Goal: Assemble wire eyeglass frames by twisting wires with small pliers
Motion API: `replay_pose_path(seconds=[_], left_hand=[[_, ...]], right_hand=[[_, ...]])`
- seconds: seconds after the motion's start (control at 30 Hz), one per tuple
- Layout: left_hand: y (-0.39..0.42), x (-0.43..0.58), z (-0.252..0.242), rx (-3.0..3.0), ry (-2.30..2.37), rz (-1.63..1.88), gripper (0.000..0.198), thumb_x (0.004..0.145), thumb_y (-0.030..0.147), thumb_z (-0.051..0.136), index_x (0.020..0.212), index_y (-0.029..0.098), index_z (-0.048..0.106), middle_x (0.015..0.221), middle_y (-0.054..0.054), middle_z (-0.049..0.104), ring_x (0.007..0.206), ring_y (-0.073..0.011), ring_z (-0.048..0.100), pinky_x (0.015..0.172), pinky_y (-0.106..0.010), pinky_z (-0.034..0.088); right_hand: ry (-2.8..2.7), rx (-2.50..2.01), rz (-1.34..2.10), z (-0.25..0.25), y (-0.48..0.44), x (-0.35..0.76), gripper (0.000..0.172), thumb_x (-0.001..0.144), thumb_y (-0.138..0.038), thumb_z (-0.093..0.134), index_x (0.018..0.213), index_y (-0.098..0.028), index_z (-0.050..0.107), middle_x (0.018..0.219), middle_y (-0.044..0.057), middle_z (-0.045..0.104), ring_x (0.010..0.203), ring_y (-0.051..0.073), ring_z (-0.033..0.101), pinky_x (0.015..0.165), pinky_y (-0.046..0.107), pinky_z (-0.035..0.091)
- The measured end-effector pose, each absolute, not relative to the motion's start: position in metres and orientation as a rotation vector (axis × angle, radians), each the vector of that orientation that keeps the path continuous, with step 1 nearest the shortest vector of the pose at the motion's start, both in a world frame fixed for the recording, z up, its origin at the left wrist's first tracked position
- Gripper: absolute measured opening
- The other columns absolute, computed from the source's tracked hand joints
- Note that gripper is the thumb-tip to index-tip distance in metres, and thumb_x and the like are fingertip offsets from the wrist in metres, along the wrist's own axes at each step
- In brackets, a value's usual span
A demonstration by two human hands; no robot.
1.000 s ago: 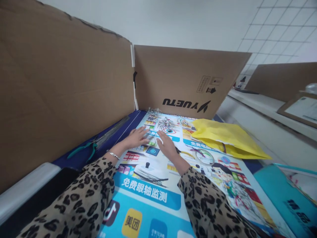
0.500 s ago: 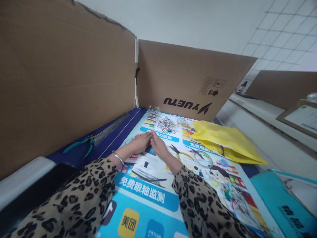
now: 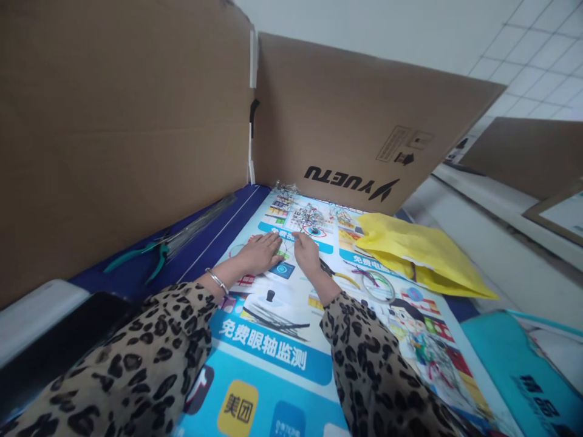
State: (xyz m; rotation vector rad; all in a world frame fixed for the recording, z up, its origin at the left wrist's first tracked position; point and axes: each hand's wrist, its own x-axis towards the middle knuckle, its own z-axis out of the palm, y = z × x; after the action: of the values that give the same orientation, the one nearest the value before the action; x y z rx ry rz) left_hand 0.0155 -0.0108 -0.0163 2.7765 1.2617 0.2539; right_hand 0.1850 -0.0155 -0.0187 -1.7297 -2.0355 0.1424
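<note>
My left hand [image 3: 262, 254] lies flat on the printed poster [image 3: 273, 388], its fingers stretched out. To its right, my right hand [image 3: 308, 252] is closed with thumb and forefinger together; anything between them is too thin to make out. Pliers with yellow handles [image 3: 347, 280] lie against the right wrist, partly hidden by it. Beside them rests a loop of pale wire [image 3: 379, 286] with purple strands. Dark, thin wire pieces [image 3: 279, 325] lie on the poster below the hands. Beyond the fingers sits a tangle of silvery wire bits [image 3: 311, 215].
Teal-handled pliers [image 3: 157, 258] and long thin wires [image 3: 203, 223] lie on the blue cloth [image 3: 218, 243] at left. Cardboard walls [image 3: 346, 109] stand behind and left. A yellow bag [image 3: 428, 249] and teal case [image 3: 514, 370] are right; a dark device [image 3: 64, 352] is near left.
My hands were together and have moved apart, the right one to the right. The left hand has flattened onto the poster. The view has shifted slightly.
</note>
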Motion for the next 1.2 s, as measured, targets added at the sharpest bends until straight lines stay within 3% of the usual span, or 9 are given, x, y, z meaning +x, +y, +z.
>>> replay_pose_path(seconds=[0.1, 0.2, 0.83, 1.0, 1.2], left_hand=[[-0.011, 0.015, -0.016, 2.759, 1.264, 0.266, 0.06, 0.087, 0.051, 0.027, 0.135, 0.016, 0.031, 0.146, -0.01, 0.025, 0.135, -0.0254, 0.017, 0.106, -0.042, 0.015], [-0.012, 0.015, -0.013, 2.742, 1.264, 0.261, 0.058, 0.087, 0.05, 0.028, 0.135, 0.017, 0.031, 0.146, -0.01, 0.024, 0.135, -0.0248, 0.017, 0.106, -0.042, 0.015], [-0.006, 0.02, -0.015, 2.738, 1.364, 0.295, 0.064, 0.085, 0.056, 0.029, 0.133, 0.015, 0.035, 0.143, -0.011, 0.03, 0.133, -0.025, 0.023, 0.105, -0.042, 0.017], [-0.005, 0.018, -0.015, 2.75, 1.341, 0.285, 0.062, 0.085, 0.055, 0.029, 0.133, 0.016, 0.035, 0.143, -0.01, 0.031, 0.133, -0.0245, 0.023, 0.105, -0.043, 0.018], [-0.007, 0.018, -0.013, 2.756, 1.353, 0.285, 0.058, 0.086, 0.055, 0.029, 0.132, 0.02, 0.035, 0.144, -0.008, 0.03, 0.133, -0.0242, 0.023, 0.105, -0.043, 0.02]], right_hand=[[-2.08, -1.73, 0.11, -0.02, -0.022, 0.196, 0.048, 0.077, -0.006, 0.029, 0.11, -0.018, 0.062, 0.112, 0.005, 0.062, 0.111, 0.019, 0.047, 0.099, 0.034, 0.03], [-2.157, -1.703, 0.1, -0.019, -0.026, 0.197, 0.046, 0.072, -0.005, 0.036, 0.102, -0.022, 0.066, 0.112, 0.003, 0.062, 0.111, 0.018, 0.046, 0.099, 0.033, 0.03], [-2.173, -1.712, 0.097, -0.012, -0.031, 0.191, 0.036, 0.072, -0.006, 0.037, 0.089, -0.025, 0.062, 0.109, 0.002, 0.057, 0.102, 0.02, 0.044, 0.089, 0.032, 0.032], [-2.165, -1.703, 0.095, -0.013, -0.034, 0.191, 0.034, 0.076, -0.008, 0.037, 0.093, -0.023, 0.061, 0.11, 0.003, 0.058, 0.103, 0.02, 0.044, 0.089, 0.033, 0.033], [-2.139, -1.7, 0.081, -0.018, -0.03, 0.193, 0.039, 0.079, -0.011, 0.039, 0.113, -0.019, 0.055, 0.117, 0.005, 0.056, 0.109, 0.02, 0.043, 0.093, 0.034, 0.032]])
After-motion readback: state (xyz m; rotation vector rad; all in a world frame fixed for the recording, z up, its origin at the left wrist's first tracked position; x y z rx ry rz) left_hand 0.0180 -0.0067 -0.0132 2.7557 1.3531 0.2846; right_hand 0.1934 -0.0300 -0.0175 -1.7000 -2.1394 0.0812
